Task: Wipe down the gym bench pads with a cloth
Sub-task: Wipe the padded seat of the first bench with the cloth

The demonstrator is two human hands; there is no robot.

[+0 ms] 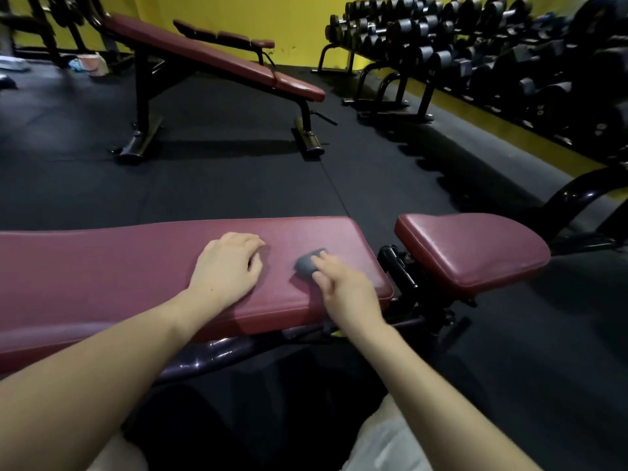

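Cloth (pixel 308 264), small, dark and bunched, lies on the maroon bench (pixel 119 266) pad near its seat-side end, pinched by the right hand (pixel 343 290) fingers. Left hand (pixel 226 266) rests beside it, loosely curled, holding nothing.

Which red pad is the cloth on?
The long pad nearest the person, under both hands; the right hand holds the dark cloth there, not the short seat pad.

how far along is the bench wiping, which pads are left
Done: nothing can be confirmed; no pad shows clear wipe marks. In hand: the right hand holds a small dark cloth on the long back pad near its right end, while the left hand rests on that pad. Left, likely: the seat pad, untouched now.
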